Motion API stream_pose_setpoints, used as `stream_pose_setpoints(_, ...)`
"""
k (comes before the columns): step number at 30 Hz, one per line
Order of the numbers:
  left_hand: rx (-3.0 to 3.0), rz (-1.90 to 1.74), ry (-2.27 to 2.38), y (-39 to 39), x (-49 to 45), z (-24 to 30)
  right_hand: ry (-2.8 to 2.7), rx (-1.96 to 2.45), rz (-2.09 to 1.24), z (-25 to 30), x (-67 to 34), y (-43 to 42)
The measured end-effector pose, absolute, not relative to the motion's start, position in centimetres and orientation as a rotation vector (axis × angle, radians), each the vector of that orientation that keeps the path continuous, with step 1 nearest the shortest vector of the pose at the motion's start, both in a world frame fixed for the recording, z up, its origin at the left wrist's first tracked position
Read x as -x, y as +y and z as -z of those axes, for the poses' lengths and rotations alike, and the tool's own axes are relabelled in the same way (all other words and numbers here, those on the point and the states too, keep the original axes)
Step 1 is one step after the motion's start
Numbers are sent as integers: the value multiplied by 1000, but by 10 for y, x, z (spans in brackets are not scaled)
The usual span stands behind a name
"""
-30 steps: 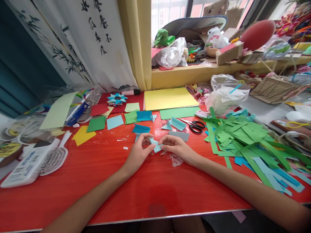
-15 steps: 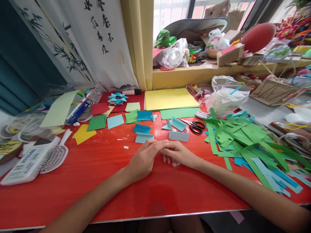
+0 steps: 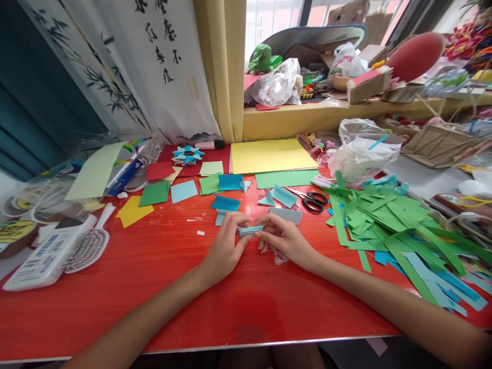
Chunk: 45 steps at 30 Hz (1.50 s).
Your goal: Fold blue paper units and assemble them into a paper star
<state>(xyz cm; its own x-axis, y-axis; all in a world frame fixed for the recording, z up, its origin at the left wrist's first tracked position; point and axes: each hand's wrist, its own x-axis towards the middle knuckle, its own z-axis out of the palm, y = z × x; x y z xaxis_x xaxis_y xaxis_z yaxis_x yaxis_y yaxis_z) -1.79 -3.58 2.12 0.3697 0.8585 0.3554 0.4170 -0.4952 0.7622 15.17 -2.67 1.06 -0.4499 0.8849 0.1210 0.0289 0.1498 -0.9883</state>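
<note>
Both hands meet over the middle of the red table [image 3: 161,287]. My left hand [image 3: 225,246] and my right hand [image 3: 284,238] pinch the two ends of a small folded light-blue paper piece [image 3: 249,230], held edge-on just above the tabletop. Other folded blue pieces lie just beyond the hands: one dark blue piece [image 3: 225,203], one pale piece [image 3: 286,214] and a pale triangle-like fold [image 3: 283,195]. Black-handled scissors [image 3: 309,200] lie behind my right hand. A finished blue paper star [image 3: 186,154] sits far back on the table.
A heap of green and blue paper strips [image 3: 388,220] fills the right side. Yellow paper sheets [image 3: 271,155] and coloured paper squares [image 3: 154,193] lie at the back. A white hairbrush [image 3: 90,241] and a white device [image 3: 46,259] lie at left. The windowsill is cluttered.
Half a second ago both hands pressed flat on the paper against the table. Now they have lifted it slightly and pinch its ends, showing the folded edge.
</note>
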Motion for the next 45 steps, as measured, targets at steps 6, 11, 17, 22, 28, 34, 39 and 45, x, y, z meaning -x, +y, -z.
stream_pose_setpoints(6, -1845, -927, 1192, -31, 20, -21, -1614, 934, -1285, -11, -152, -27)
stream_pose_setpoints(11, -1865, -913, 1199, -29, 22, -21, -1640, 989, -1183, -8, -152, -28)
stream_pose_setpoints(17, -1859, -931, 1210, -29, 21, -20, -1645, 1003, -1128, -7, -152, -25)
stream_pose_setpoints(22, -1892, -923, 1213, -28, 21, -20, -1631, 1010, -1146, -8, -152, -26)
stream_pose_setpoints(28, -1953, -919, 1208, -28, 22, -21, -1673, 1050, -1134, -11, -152, -28)
stream_pose_setpoints(34, -1960, -918, 1205, -28, 22, -21, -1752, 1082, -1033, -11, -153, -25)
stream_pose_setpoints(39, -1917, -910, 1207, -28, 22, -21, -1710, 1031, -1138, -9, -154, -24)
stream_pose_setpoints(45, -1868, -910, 1175, -28, 22, -19, -1716, 1010, -1262, -7, -154, -22)
